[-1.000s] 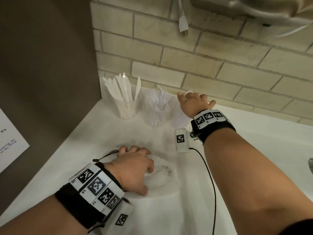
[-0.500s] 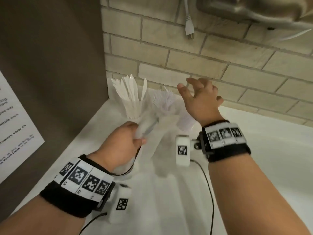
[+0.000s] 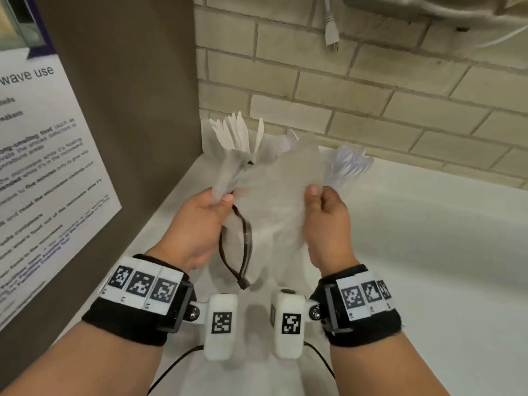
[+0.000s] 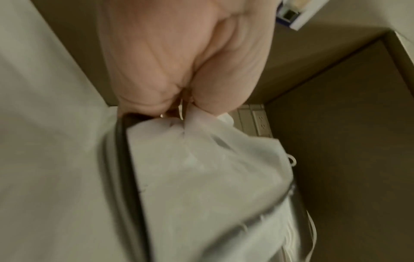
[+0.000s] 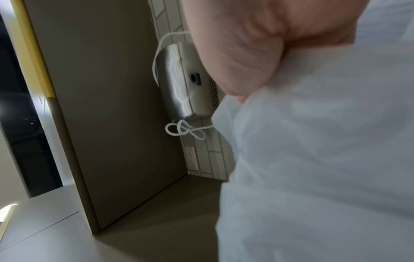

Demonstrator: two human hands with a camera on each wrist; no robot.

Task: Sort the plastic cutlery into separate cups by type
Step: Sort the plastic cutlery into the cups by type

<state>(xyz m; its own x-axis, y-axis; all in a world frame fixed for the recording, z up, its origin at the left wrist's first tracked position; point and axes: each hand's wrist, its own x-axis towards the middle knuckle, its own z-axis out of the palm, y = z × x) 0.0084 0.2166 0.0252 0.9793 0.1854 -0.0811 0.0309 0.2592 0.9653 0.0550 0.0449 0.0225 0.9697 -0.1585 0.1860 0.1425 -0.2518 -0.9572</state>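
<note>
Plastic cutlery seemingly sorted, upright in cups behind; emptied-looking translucent bag held over counter, pinched by fingers of left hand and right hand.

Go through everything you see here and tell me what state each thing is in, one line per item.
Plastic bag: lifted off the counter, held up by both hands.
Left hand: grips the bag's left edge.
Right hand: pinches the bag's right edge.
Knives: standing upright.
Forks: standing, fanned out.
Plug: hanging unplugged.
</note>
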